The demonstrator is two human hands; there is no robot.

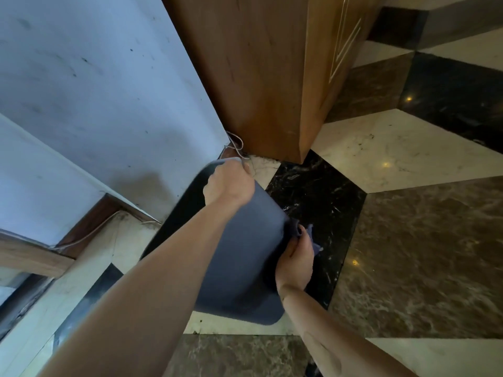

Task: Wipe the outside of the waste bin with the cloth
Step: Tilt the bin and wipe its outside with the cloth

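Observation:
A dark blue-grey waste bin is tilted on the floor in the middle of the view, its rim toward the wall and its base toward me. My left hand grips the far rim of the bin from above. My right hand is closed on a dark blue cloth and presses it against the bin's right outer side. Part of the cloth sticks out past my fingers; the rest is hidden behind my hand and the bin.
A wooden cabinet stands just beyond the bin, against a pale scuffed wall. Thin cords lie at the cabinet's foot. The floor is polished marble in black, cream and brown tiles.

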